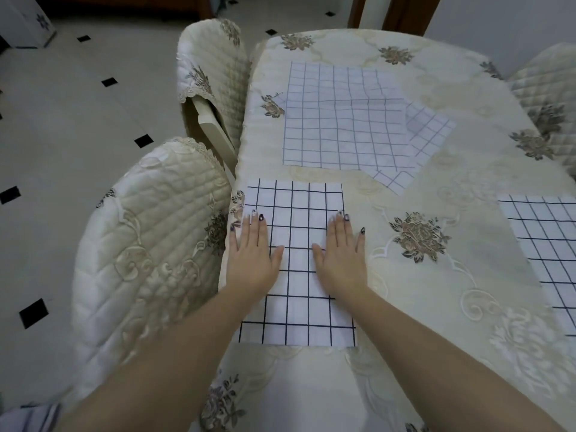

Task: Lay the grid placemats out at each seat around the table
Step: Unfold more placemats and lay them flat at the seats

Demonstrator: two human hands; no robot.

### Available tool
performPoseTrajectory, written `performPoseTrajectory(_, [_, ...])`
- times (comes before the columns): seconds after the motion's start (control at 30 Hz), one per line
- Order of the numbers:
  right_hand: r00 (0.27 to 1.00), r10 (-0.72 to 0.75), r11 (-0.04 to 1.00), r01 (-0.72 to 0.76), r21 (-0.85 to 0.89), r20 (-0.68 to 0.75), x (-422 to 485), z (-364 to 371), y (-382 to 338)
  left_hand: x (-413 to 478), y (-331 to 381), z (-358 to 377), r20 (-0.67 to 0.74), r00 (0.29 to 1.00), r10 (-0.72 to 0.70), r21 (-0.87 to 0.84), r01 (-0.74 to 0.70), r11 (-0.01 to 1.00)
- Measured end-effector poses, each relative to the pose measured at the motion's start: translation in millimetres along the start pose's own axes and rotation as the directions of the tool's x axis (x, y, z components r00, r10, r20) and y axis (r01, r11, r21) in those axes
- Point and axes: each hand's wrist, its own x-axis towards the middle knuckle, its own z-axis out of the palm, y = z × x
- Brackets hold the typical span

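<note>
A white placemat with a dark grid (pixel 297 232) lies flat at the table's near left edge, beside the nearest chair. My left hand (pixel 251 254) rests palm down on its left side, fingers spread. My right hand (pixel 341 254) lies flat on its right side. Further back, a larger grid placemat (pixel 339 116) lies over another one (pixel 430 132) that sticks out at its right, skewed. A separate grid placemat (pixel 542 244) lies at the right edge of view, partly cut off.
The table (pixel 436 188) wears a cream floral quilted cloth. Two quilted chairs stand at its left side, one near (pixel 149 244) and one further back (pixel 212 79). Another chair back (pixel 548 98) shows at the right. Pale tiled floor with black diamonds lies to the left.
</note>
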Motion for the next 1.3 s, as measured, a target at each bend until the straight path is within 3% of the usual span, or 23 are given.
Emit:
performPoseTrajectory(0.13, [0.997,-0.054,0.998,0.055,0.018,-0.053,-55,19,-29,-58,25,16,-0.084,0.996,0.039,-0.077,-0.046,0.996])
performPoseTrajectory(0.73, [0.999,0.051,0.999,-0.051,0.012,0.008,-103,26,-3,-111,6,23,0.005,0.984,-0.18,-0.047,0.18,0.983])
performPoseTrajectory(0.97, [0.993,-0.017,0.983,-0.005,0.184,0.118,-98,4,7,-107,3,13,0.037,0.982,-0.185,-0.189,0.189,0.964])
performPoseTrajectory(1.07, [0.987,-0.009,0.903,-0.062,0.425,0.162,-97,-18,16,-106,4,0,0.02,0.968,-0.248,-0.392,0.236,0.889])
performPoseTrajectory(1.17, [0.989,0.048,0.759,-0.13,0.638,0.143,-107,-36,23,-112,5,-14,-0.001,0.946,-0.325,-0.564,0.268,0.781])
performPoseTrajectory(1.3, [0.98,0.128,0.574,-0.197,0.795,0.15,-126,-52,32,-129,22,-39,0.03,0.919,-0.394,-0.796,0.26,0.547])
